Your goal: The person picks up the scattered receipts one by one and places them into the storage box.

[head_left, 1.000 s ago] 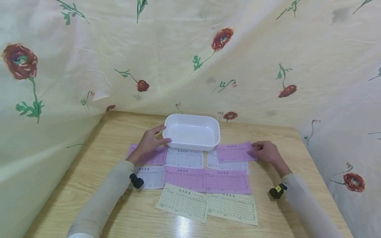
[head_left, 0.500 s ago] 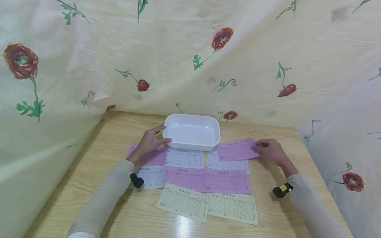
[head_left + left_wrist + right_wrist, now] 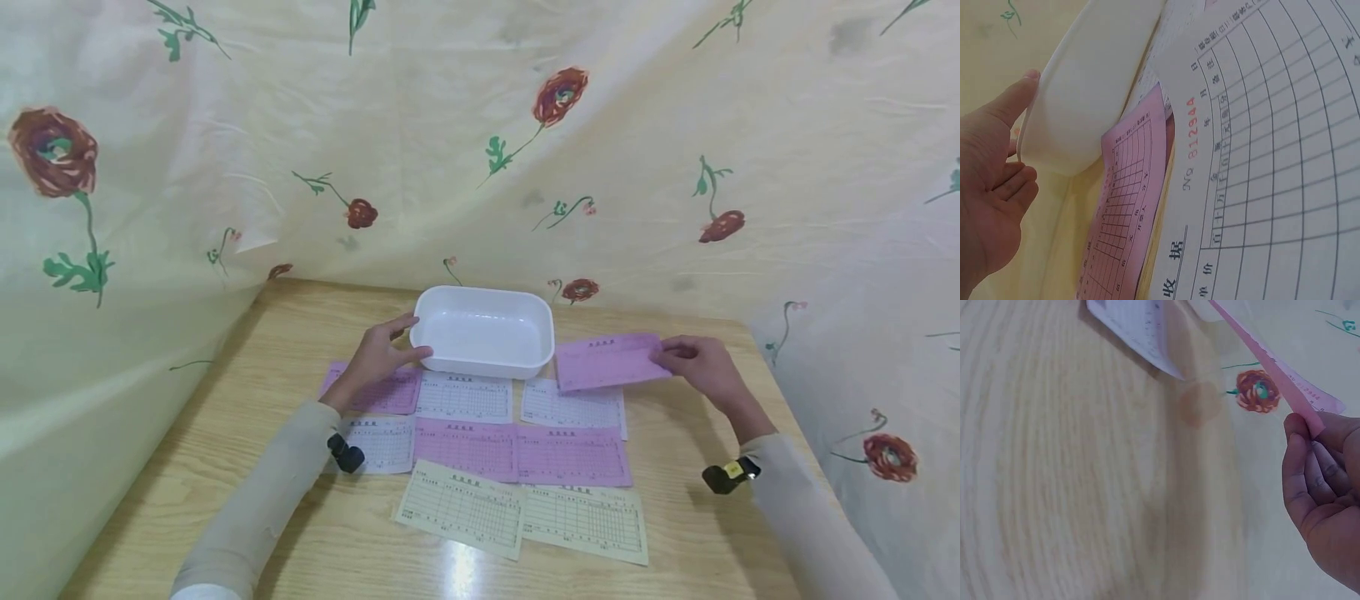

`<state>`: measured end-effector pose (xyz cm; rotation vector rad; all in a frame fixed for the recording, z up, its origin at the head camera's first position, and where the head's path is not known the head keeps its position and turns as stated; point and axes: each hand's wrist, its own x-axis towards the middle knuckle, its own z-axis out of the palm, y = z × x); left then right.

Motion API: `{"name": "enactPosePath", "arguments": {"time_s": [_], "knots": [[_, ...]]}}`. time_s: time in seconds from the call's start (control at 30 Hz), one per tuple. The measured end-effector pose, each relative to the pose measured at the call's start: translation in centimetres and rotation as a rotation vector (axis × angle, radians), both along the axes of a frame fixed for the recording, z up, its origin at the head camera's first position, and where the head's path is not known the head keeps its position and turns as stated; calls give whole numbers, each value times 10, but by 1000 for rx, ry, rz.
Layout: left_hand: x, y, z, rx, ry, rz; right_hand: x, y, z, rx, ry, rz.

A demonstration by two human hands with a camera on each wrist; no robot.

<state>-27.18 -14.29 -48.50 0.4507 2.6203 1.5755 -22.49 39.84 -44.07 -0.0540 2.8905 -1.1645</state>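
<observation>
In the head view, my left hand [image 3: 378, 358] holds the left end of a white plastic tray [image 3: 483, 371]. The left wrist view shows its thumb [image 3: 1019, 94] against the tray wall [image 3: 1085, 81], with other fingers bent below. My right hand [image 3: 701, 367] pinches the right edge of a pink receipt slip [image 3: 607, 362], raised above the table to the right of the tray. The right wrist view shows the slip [image 3: 1285, 381] nearly edge-on between thumb and finger. A white receipt slip [image 3: 573, 410] lies just below it.
Several more slips lie in rows before the tray: pink [image 3: 573, 457], white [image 3: 465, 398], and yellow [image 3: 461, 508] nearest the front. The left forearm covers part of a pink slip [image 3: 393, 392]. A flowered cloth [image 3: 450, 167] hangs behind the wooden table [image 3: 300, 533].
My right hand has lifted the pink receipt slip off the white one and moved it up and to the right. The left hand and the tray have stayed in place.
</observation>
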Motion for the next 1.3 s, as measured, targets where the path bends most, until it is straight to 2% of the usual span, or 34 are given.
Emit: {"name": "enactPosePath", "arguments": {"time_s": [0.3, 0.53, 0.83, 1.03, 1.13, 1.3], "knots": [[2, 1, 3, 28, -42, -6, -1, 2, 19, -85, 61, -56], [0, 2, 1, 63, -70, 10, -6, -4, 32, -121, 55, -95], [-2, 4, 0, 109, -69, 11, -16, -23, 49, -144, 65, -130], [-3, 5, -1, 107, -75, 21, -25, -47, 58, -297, 90, -147], [-3, 5, 0, 107, -78, 26, -29, -59, 60, -399, 87, -141], [-2, 6, 1, 109, -76, 25, -36, -78, 59, -510, 62, -133]]}}
